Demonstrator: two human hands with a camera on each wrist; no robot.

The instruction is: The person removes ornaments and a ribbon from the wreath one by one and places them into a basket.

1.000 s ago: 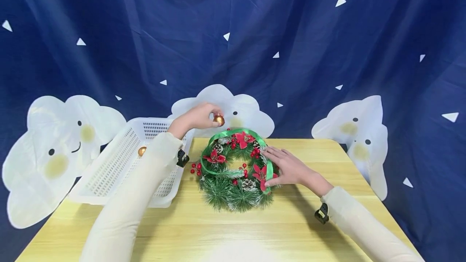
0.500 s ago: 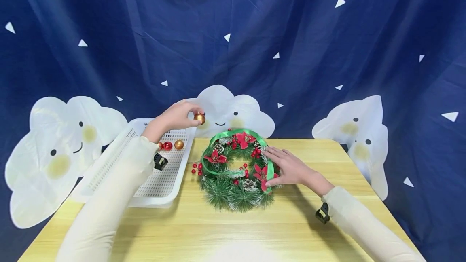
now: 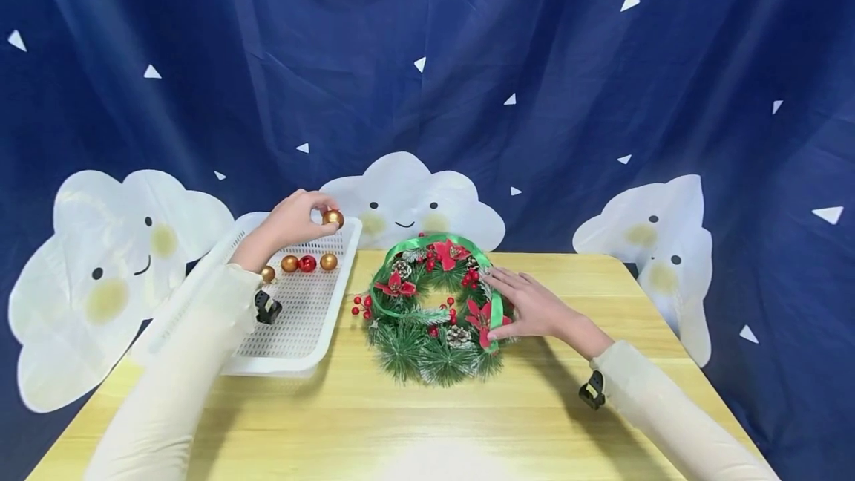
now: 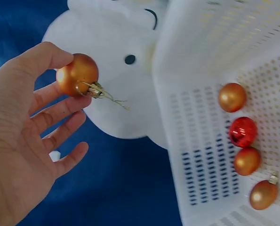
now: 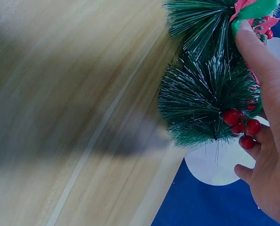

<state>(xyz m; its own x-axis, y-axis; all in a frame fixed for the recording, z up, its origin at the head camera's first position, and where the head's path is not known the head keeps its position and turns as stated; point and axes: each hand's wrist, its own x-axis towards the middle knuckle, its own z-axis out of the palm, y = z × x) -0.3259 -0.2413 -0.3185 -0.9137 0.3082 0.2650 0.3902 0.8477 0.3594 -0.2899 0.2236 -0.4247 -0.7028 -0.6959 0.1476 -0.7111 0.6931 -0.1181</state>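
Note:
My left hand (image 3: 290, 221) pinches a gold Christmas bauble (image 3: 333, 219) between thumb and fingers, above the far end of the white basket (image 3: 347, 266). In the left wrist view, a thin gold hanging loop dangles from this bauble (image 4: 77, 74). My right hand (image 3: 531, 309) rests on the right side of a green Christmas wreath (image 3: 441, 366), its fingers fairly straight. The right thumb touches the green ribbon (image 3: 496, 310), while foliage hides the fingertips in the right wrist view. Red flowers (image 3: 396, 286), berries and pinecones decorate the wreath.
Inside the basket lie several gold baubles (image 4: 232, 97) and a red bauble (image 4: 243, 132). Basket and wreath stand on a light wooden table (image 3: 401, 421). Behind it hangs a blue curtain (image 3: 561, 73) with white clouds.
My left hand has moved left from beside the wreath to over the basket, still pinching the gold bauble. More baubles in the basket have come into view. My right hand stays on the wreath.

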